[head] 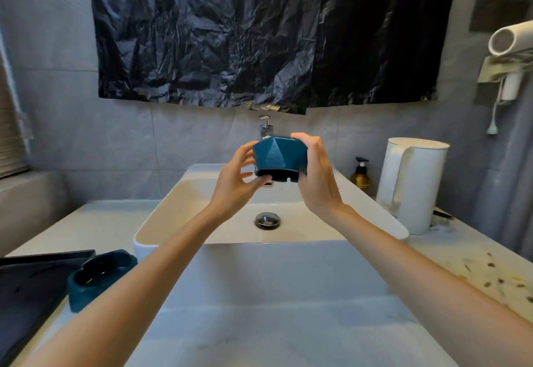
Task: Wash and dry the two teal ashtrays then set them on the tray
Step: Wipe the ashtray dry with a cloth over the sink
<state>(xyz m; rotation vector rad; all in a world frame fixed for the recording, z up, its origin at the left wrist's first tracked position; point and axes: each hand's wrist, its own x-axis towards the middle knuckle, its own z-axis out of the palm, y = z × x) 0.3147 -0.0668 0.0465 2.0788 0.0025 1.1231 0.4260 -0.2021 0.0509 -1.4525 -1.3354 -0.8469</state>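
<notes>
Head view: inverted teal ashtray (279, 158) held over the basin (161, 216), left hand (239, 179) pinching its notched rim, right hand (315, 176) curled round its side. It looks rigid, likely brittle and slippery when wet, so opposed grips at the rim suit it. The second ashtray (98, 277) sits beside the tray (28, 280).

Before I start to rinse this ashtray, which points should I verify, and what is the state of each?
1. Grip: left hand and right hand both hold the held ashtray: ok.
2. Held ashtray above the sink: ok.
3. Water running: cannot tell; the ashtray covers that spot.
4. Drain open: cannot tell.
5. Second ashtray within reach, beside the tray: ok.
</notes>
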